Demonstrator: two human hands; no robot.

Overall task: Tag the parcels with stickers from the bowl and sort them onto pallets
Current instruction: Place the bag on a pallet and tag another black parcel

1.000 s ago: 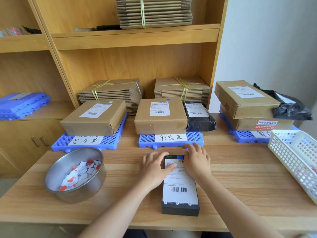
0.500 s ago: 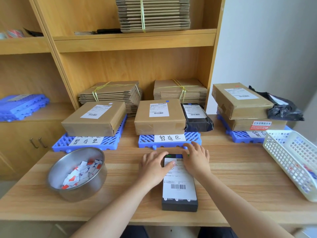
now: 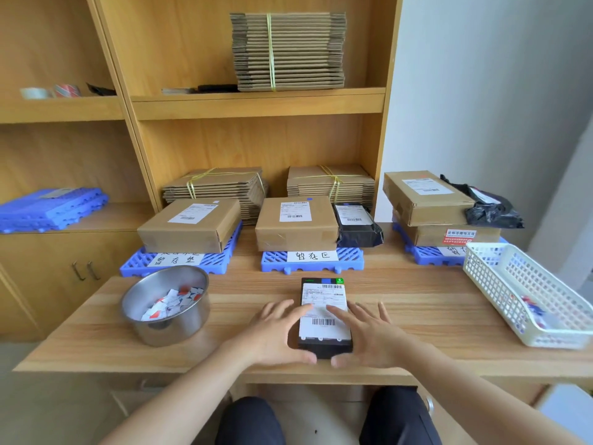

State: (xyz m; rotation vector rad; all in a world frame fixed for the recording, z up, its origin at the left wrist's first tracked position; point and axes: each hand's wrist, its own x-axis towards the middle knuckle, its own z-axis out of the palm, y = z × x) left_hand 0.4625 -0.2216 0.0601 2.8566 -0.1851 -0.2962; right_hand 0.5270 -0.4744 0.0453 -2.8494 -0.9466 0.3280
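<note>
2 hands have slid back from the far end of the parcel (image 3: 322, 295) to its near end in the last second. My left hand (image 3: 276, 335) and right hand (image 3: 372, 338) now flank it, fingers spread and lying on the label, thumbs at the near edge, pinching nothing. The parcel lies flat on the table (image 3: 417, 303), just before the middle pallet (image 3: 276, 266). A blue patch (image 3: 325, 281) shows at its far end, likely the sticker, so I judge tagging done and sorting next.
</note>
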